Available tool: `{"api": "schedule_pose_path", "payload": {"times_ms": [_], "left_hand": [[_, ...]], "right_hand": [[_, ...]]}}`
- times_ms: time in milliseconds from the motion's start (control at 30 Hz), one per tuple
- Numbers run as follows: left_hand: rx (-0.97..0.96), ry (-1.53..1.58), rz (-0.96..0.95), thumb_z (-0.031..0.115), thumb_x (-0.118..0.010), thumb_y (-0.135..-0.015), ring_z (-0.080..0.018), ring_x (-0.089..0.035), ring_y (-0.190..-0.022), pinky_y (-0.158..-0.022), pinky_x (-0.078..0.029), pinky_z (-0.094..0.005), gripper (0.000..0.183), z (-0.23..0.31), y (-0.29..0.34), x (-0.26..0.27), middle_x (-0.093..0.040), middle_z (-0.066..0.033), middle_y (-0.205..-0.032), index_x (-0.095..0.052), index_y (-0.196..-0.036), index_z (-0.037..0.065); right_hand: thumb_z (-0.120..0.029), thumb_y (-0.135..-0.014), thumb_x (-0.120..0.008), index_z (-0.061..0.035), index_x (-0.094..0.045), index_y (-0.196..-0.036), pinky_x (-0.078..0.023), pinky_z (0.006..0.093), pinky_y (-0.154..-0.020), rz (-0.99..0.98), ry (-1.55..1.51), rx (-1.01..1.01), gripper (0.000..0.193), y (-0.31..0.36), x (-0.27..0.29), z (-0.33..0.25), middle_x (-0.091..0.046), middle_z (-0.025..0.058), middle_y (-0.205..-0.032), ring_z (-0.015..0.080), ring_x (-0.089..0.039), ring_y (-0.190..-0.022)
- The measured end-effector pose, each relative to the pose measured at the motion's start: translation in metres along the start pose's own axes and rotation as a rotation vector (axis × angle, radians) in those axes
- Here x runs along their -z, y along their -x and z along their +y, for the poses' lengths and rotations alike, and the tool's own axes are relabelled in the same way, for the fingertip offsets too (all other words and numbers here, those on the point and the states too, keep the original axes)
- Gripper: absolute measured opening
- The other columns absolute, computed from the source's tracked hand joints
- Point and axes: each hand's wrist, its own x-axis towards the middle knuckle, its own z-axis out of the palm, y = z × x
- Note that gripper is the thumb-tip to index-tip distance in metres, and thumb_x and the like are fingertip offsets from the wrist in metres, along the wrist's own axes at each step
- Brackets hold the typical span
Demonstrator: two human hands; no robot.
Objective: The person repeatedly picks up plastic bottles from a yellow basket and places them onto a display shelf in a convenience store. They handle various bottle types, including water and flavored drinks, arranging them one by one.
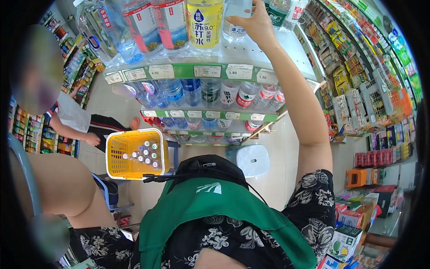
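Observation:
My right hand (257,26) reaches up to the top shelf. It closes round a clear water bottle (234,30) with a white and blue label, the thumb across its front. The bottle stands at or close to the shelf surface; whether it touches cannot be told. Left of it is a yellow-labelled bottle (204,24), then two bottles with red and white labels (172,22) and large clear bottles (96,33). A green-labelled bottle (277,15) is just right of my hand. My left arm (58,181) is bent at the left edge, its hand out of the picture.
Lower shelves (201,111) hold rows of bottled water. A yellow basket (114,154) with several capped bottles stands left, beside a pale blue stool (253,160). Another person (74,116) is in the left aisle. Stocked racks (354,76) line the right.

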Motion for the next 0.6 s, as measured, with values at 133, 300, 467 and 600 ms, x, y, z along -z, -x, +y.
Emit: {"api": "schedule_pose_path", "payload": {"times_ms": [133,300,467,600], "left_hand": [[-0.02,0.015,0.009,0.023,-0.046,-0.096,-0.0147,-0.059,-0.092,-0.083,-0.046,-0.0252,0.034,0.004,0.001,-0.01,-0.062,-0.0088,-0.101,-0.054,-0.119,0.0],[-0.003,0.032,-0.005,0.023,-0.046,-0.096,-0.0143,-0.06,-0.091,-0.083,-0.046,-0.0249,0.033,-0.001,0.01,-0.024,-0.063,-0.0087,-0.1,-0.055,-0.118,0.0],[0.022,0.047,-0.015,0.022,-0.047,-0.096,-0.014,-0.06,-0.09,-0.082,-0.046,-0.0245,0.032,-0.008,0.019,-0.033,-0.064,-0.0085,-0.099,-0.056,-0.118,0.0],[0.055,0.051,-0.023,0.022,-0.047,-0.096,-0.0137,-0.06,-0.089,-0.082,-0.046,-0.0243,0.032,-0.015,0.032,-0.037,-0.064,-0.0084,-0.098,-0.056,-0.118,0.0]], "right_hand": [[-0.022,-0.066,-0.079,0.0034,-0.045,-0.119,-0.045,0.0357,-0.088,0.13,0.23,0.143,0.068,0.003,-0.003,0.013,-0.057,0.0204,-0.112,0.0322,-0.056,-0.104],[-0.014,-0.069,-0.076,0.0017,-0.049,-0.118,-0.046,0.0359,-0.086,0.281,0.059,0.214,0.059,0.039,0.026,-0.016,-0.059,0.0194,-0.109,0.0271,-0.057,-0.102],[-0.005,-0.084,-0.064,0.0022,-0.058,-0.112,-0.048,0.0279,-0.085,0.19,-0.267,0.111,0.029,0.093,0.036,-0.055,-0.059,0.0111,-0.111,0.0173,-0.058,-0.1],[-0.003,-0.082,-0.065,0.0043,-0.059,-0.106,-0.049,0.0248,-0.079,0.162,-0.343,0.117,0.026,0.12,0.026,-0.064,-0.062,0.0105,-0.108,0.0142,-0.059,-0.096]]}}
